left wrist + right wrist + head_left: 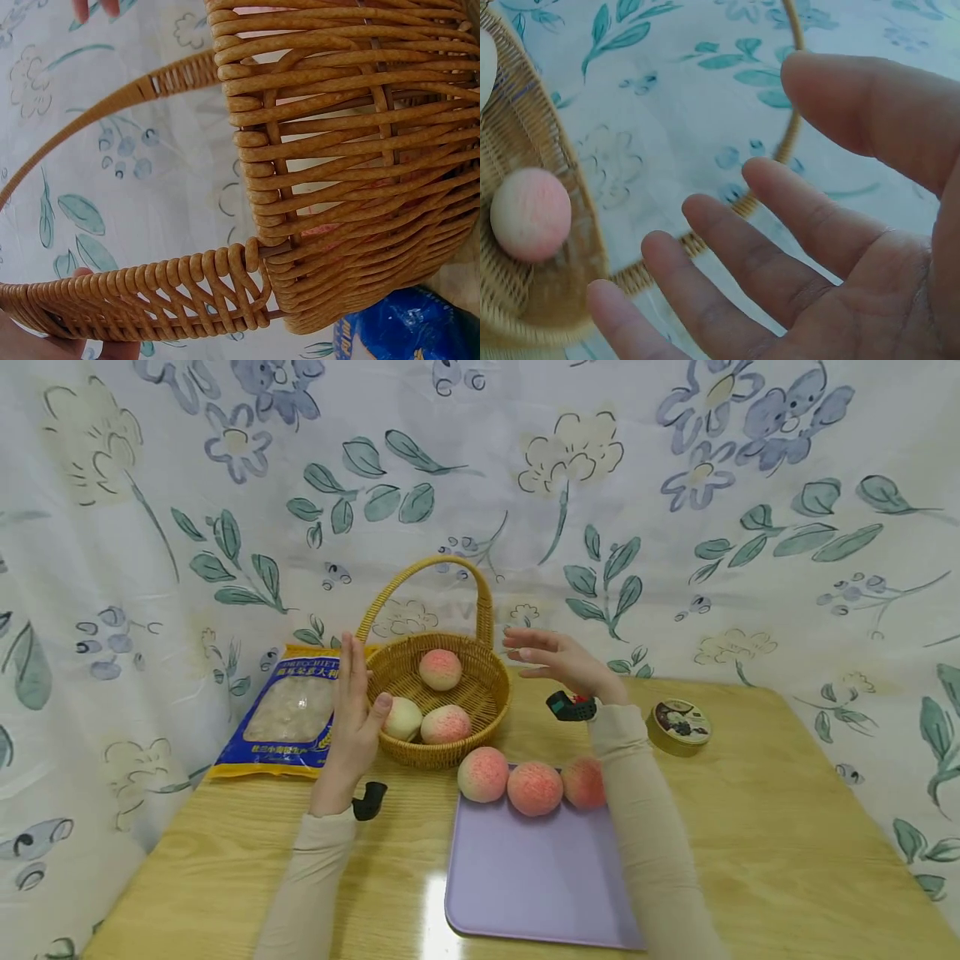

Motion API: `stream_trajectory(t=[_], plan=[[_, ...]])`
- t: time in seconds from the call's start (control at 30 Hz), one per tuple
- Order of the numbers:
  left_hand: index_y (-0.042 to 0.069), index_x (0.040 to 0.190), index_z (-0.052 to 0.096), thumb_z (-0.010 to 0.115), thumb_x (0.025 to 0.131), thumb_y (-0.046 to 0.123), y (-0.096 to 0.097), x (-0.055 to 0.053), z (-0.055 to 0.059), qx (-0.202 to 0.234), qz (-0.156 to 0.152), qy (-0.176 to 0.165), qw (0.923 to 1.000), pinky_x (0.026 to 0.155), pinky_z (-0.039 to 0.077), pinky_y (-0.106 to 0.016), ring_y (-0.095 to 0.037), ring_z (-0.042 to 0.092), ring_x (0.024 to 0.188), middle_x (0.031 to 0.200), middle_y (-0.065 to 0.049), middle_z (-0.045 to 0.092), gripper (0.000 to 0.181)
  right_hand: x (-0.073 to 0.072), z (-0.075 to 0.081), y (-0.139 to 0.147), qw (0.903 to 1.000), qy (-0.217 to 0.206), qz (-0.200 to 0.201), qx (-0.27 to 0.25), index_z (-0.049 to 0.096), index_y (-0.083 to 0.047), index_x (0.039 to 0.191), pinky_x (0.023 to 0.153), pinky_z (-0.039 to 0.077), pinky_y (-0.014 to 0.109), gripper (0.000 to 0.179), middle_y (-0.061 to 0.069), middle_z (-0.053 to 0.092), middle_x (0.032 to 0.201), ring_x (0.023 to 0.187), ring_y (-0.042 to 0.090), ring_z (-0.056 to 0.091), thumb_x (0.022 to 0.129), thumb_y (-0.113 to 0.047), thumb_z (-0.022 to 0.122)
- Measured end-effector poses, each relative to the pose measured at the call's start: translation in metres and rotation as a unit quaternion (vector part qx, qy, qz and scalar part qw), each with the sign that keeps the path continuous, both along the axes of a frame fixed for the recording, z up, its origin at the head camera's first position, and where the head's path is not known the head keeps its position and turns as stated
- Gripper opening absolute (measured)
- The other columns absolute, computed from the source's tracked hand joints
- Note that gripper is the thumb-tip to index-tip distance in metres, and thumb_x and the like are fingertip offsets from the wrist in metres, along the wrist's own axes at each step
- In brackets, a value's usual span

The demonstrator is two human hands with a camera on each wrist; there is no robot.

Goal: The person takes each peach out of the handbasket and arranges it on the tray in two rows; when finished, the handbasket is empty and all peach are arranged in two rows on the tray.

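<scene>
My left hand (351, 727) is upright with straight fingers at the left side of the wicker basket (491, 720). In the left wrist view, part of that hand (30, 343) shows behind the basket handle (161, 292), which hides the rest. To the right of the basket, my right hand (566, 662) is raised with spread, slightly bent fingers. Nothing lies in its palm in the right wrist view. Inside the basket are a pink peach (440, 670), a pale peach (402, 720) and another pink peach (446, 724).
A lilac tray (536, 877) holds three peaches (535, 788) along its far edge, one partly hidden by my right sleeve. Left of the basket lies a blue pasta bag (288, 710). A round tin (678, 727) stands at right. A floral curtain (480, 468) hangs behind.
</scene>
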State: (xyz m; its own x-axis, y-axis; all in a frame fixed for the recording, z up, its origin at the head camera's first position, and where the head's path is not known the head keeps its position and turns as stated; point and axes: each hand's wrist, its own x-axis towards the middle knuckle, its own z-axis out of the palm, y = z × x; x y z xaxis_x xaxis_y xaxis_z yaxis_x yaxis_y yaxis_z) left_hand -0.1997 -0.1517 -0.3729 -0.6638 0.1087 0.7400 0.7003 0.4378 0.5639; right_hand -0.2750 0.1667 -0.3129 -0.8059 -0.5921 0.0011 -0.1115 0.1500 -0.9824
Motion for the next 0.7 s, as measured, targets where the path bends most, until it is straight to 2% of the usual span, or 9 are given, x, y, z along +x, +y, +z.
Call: stream_trajectory(t=[0.1, 0.23, 0.37, 0.47, 0.6, 0.7], plan=[[0.019, 0.158, 0.002, 0.032, 0.102, 0.052, 0.000, 0.001, 0.000, 0.002, -0.001, -0.003, 1.0000, 0.112, 0.025, -0.057, -0.023, 0.000, 0.152, 0.162, -0.022, -0.004, 0.071, -0.016, -0.002, -0.024, 0.9998, -0.012, 0.010, -0.010, 0.030, -0.002, 0.151, 0.112, 0.032, 0.056, 0.051, 0.023, 0.030, 0.155, 0.143, 0.037, 0.031, 0.103, -0.010, 0.044], [0.022, 0.158, 0.002, 0.031, 0.102, 0.052, -0.002, 0.002, 0.001, 0.006, -0.004, -0.010, 0.9999, 0.112, 0.028, -0.054, -0.024, 0.001, 0.152, 0.162, -0.023, -0.005, 0.070, -0.034, -0.008, -0.054, 0.9994, -0.022, 0.020, -0.019, 0.030, -0.001, 0.151, 0.112, 0.031, 0.057, 0.050, 0.023, 0.029, 0.155, 0.144, 0.037, 0.029, 0.103, -0.008, 0.042], [0.023, 0.158, 0.002, 0.033, 0.103, 0.048, -0.002, 0.002, 0.001, 0.009, -0.005, -0.012, 0.9999, 0.112, 0.028, -0.054, -0.027, 0.004, 0.152, 0.164, -0.017, -0.005, 0.067, -0.050, -0.021, -0.076, 0.9984, -0.037, 0.016, -0.038, 0.028, 0.001, 0.151, 0.114, 0.025, 0.059, 0.051, 0.023, 0.023, 0.158, 0.146, 0.040, 0.022, 0.103, -0.008, 0.041], [0.023, 0.158, 0.002, 0.033, 0.104, 0.047, -0.002, 0.003, 0.000, 0.008, -0.007, -0.014, 0.9998, 0.112, 0.027, -0.057, -0.028, 0.006, 0.151, 0.164, -0.015, -0.005, 0.067, -0.061, -0.033, -0.089, 0.9965, -0.064, 0.001, -0.053, 0.026, 0.001, 0.152, 0.115, 0.023, 0.059, 0.051, 0.021, 0.019, 0.160, 0.147, 0.041, 0.019, 0.104, -0.009, 0.040], [0.022, 0.158, 0.001, 0.032, 0.102, 0.051, -0.002, 0.003, 0.000, 0.007, -0.010, -0.015, 0.9998, 0.111, 0.028, -0.058, -0.028, 0.006, 0.151, 0.164, -0.016, -0.005, 0.070, -0.074, -0.046, -0.102, 0.9939, -0.100, -0.023, -0.042, 0.027, -0.003, 0.152, 0.116, 0.027, 0.054, 0.052, 0.019, 0.023, 0.160, 0.145, 0.037, 0.026, 0.104, -0.012, 0.042], [0.020, 0.158, 0.001, 0.031, 0.102, 0.052, -0.003, 0.003, 0.001, 0.006, -0.010, -0.008, 0.9999, 0.111, 0.029, -0.058, -0.028, 0.007, 0.151, 0.164, -0.017, -0.005, 0.071, -0.083, -0.053, -0.111, 0.9948, -0.097, -0.029, -0.010, 0.029, -0.005, 0.152, 0.115, 0.030, 0.052, 0.052, 0.018, 0.028, 0.158, 0.143, 0.035, 0.031, 0.104, -0.015, 0.044]])
